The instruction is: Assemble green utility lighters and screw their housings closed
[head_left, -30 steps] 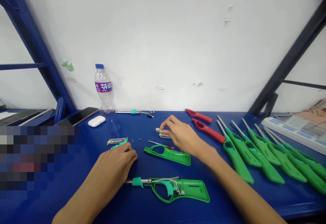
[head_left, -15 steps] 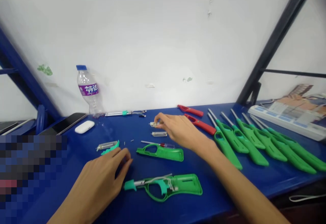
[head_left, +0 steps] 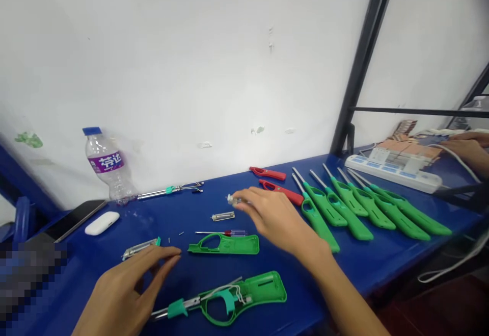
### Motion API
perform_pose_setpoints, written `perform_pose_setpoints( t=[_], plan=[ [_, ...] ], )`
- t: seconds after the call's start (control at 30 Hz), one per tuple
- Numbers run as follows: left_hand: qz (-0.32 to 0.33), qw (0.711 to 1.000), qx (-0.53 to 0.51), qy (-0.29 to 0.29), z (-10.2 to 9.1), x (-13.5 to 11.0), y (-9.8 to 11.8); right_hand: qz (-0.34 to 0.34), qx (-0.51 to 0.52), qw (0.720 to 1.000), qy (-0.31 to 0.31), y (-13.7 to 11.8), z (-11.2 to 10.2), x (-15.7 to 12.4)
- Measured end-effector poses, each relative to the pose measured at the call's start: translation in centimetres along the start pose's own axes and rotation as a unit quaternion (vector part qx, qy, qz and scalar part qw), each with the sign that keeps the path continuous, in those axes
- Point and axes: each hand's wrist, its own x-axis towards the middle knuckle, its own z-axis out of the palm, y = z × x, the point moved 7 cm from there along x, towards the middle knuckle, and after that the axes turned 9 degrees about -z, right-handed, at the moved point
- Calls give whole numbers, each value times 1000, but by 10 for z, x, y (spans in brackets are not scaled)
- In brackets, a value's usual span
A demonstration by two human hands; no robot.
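My right hand (head_left: 273, 216) pinches a small clear lighter gas tank (head_left: 230, 199) with a whitish end, mostly hidden by the fingers. A similar clear tank (head_left: 223, 216) lies just below it. My left hand (head_left: 130, 285) hovers half-curled at lower left, thumb and index tips close together with nothing visible between them. Right of it lies an opened green lighter half (head_left: 265, 287), holding a metal tube, a teal trigger (head_left: 229, 300) and white wires. A bare green shell half (head_left: 239, 244) rests above, with a screwdriver (head_left: 235, 233) behind it. Another tank (head_left: 139, 248) sits beyond my left hand.
Several green lighters (head_left: 355, 218) lie fanned at right, near two red lighters (head_left: 282, 191). A bottle (head_left: 109, 168), earphone case (head_left: 102, 223) and phone (head_left: 78, 218) stand or lie left. Behind are metal tube assemblies (head_left: 164, 192). A power strip (head_left: 393, 173) and another person's hand (head_left: 468, 152) are far right.
The view has swung to the right, shifting the table's things leftward. My right hand has lifted the clear gas tank slightly from its earlier place. My left hand keeps its half-curled pose.
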Motion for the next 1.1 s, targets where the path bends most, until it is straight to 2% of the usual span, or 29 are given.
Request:
perform_pose_setpoints(
  t=[0.03,0.13,0.23,0.3,0.53,0.7,0.83,0.93,1.1],
  plan=[
    [-11,1000,-10,17,-4,-1,1,-4,7,1000,-4,-3,2,-2],
    [-57,998,-30,11,-6,-6,1,-9,25,1000,4,-12,5,-2],
    [-129,991,-43,3,-4,-13,-5,-14,48,998,24,-26,5,2],
    [-148,987,-60,5,-1,-15,-5,-25,60,998,28,-38,8,4],
    [-46,989,-103,91,-7,-12,19,-79,73,994,-10,-72,23,8],
    [-73,987,-113,91,-10,-12,15,-100,101,990,-14,-81,25,9],
    [-60,986,-125,90,-10,-16,15,-117,115,986,-12,-85,28,8],
    [-93,981,-142,90,-8,-21,8,-123,128,984,-15,-86,29,7],
    [-65,979,-154,117,-12,-24,13,-109,202,973,-5,-86,27,8]
  ],
)
